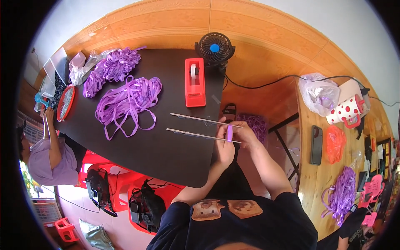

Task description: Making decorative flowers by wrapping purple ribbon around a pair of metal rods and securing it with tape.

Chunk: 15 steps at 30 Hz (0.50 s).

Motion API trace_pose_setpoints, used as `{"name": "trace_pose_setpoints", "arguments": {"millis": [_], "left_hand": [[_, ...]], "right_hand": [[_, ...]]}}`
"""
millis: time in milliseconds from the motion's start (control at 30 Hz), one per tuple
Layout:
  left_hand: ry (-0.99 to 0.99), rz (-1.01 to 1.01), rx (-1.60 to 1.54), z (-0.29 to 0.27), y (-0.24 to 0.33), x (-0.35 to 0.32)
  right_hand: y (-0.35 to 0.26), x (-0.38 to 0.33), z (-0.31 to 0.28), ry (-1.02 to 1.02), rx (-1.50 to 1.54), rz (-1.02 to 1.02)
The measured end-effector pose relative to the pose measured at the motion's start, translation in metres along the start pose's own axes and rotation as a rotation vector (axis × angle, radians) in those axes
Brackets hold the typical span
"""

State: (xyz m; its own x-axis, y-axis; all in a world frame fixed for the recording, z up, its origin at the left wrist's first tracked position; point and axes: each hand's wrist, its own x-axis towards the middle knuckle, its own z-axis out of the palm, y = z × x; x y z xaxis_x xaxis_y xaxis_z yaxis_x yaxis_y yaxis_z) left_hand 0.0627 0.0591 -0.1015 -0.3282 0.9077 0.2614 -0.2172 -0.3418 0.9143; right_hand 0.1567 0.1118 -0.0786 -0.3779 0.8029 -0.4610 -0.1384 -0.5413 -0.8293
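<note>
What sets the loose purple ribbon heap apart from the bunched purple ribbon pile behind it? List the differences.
The loose purple ribbon heap lies in long, flat, open strands; the bunched purple ribbon pile is tightly curled loops. The heap sits nearer the red tape dispenser; the pile sits nearer the table's far corner. Both are the same purple, untouched.

Table (166, 158) carries two thin sticks (200, 127) lying side by side at its right edge, with both hands, left hand (225, 148) and right hand (243, 135), meeting just right of them around a short strip (229, 132). Tape dispenser (195, 82) sits behind the sticks, small fan (214, 48) behind that at the far edge. Loose ribbon pile (127, 102) lies left of the dispenser, curled ribbon bunch (112, 68) farther back-left; second table (321, 183) stands right, holding a phone (316, 144) and mug (348, 110).
</note>
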Motion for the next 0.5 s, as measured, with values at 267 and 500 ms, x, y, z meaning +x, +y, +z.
{"name": "trace_pose_setpoints", "arguments": {"millis": [267,500], "left_hand": [[0.133,-0.246,-0.237,0.010,0.055,-0.033],[0.070,-0.250,-0.091,0.001,0.069,-0.036]], "right_hand": [[0.044,-0.034,-0.007,0.111,0.098,-0.115],[0.044,-0.070,0.003,0.157,0.118,-0.333]]}}
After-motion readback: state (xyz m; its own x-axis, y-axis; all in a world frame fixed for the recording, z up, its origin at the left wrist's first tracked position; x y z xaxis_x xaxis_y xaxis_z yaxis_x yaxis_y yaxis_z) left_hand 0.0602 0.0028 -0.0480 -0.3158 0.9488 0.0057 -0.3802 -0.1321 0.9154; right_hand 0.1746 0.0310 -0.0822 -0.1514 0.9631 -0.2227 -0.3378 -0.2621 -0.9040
